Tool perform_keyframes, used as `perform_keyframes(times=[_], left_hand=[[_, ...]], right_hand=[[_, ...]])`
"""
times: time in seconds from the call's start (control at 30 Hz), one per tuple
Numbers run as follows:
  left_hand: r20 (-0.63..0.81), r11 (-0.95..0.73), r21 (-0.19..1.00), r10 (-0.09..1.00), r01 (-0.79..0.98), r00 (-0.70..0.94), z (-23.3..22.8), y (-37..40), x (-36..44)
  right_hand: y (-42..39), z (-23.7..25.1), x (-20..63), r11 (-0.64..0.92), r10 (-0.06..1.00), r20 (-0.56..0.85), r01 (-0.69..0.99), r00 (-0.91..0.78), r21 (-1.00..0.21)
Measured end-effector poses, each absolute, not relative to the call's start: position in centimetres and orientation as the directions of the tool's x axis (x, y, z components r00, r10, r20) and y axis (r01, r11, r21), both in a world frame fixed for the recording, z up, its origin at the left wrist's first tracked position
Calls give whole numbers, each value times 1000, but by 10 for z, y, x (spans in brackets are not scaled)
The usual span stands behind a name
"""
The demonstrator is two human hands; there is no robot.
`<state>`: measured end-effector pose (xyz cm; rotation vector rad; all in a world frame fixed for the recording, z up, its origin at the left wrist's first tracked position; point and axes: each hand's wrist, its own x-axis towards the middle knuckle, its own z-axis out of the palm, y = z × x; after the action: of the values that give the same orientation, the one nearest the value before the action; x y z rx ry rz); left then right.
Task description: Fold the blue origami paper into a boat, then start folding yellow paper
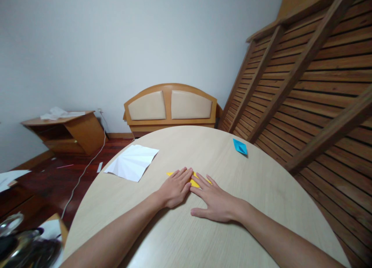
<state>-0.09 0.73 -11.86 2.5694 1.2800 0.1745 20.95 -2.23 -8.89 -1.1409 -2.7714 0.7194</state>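
Note:
A folded piece of yellow paper (195, 182) lies flat on the round table (186, 237), mostly covered by my hands. My left hand (176, 188) rests over its left part, palm down, with the fingers stretched out and close together. Over the right part, my right hand (213, 200) lies with its fingers spread and the fingertips on the paper. Only the middle and a small left corner of the yellow paper show between and past the fingers; its full shape is hidden.
A creased white paper sheet (132, 162) lies on the table's left side. At the back right sits a small folded blue paper boat (240, 146). Beyond the table stand a headboard (170, 88), a low cabinet (84, 134) and leaning wooden slats (305, 93). A cable (87, 169) crosses the floor.

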Motion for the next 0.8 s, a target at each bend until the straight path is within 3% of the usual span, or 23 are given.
perform_keyframes(times=[0.6,0.7,0.8], left_hand=[[-23,-374,83,926,924,377,-123,15,-19],[36,-318,13,948,948,317,-119,17,-17],[134,-412,15,904,911,407,-110,24,-10]], right_hand=[[-19,-92,212,610,673,-149,658,-724,-442],[-12,-90,213,622,657,-154,646,-738,-442],[-2,-88,216,655,631,-142,621,-763,-430]])
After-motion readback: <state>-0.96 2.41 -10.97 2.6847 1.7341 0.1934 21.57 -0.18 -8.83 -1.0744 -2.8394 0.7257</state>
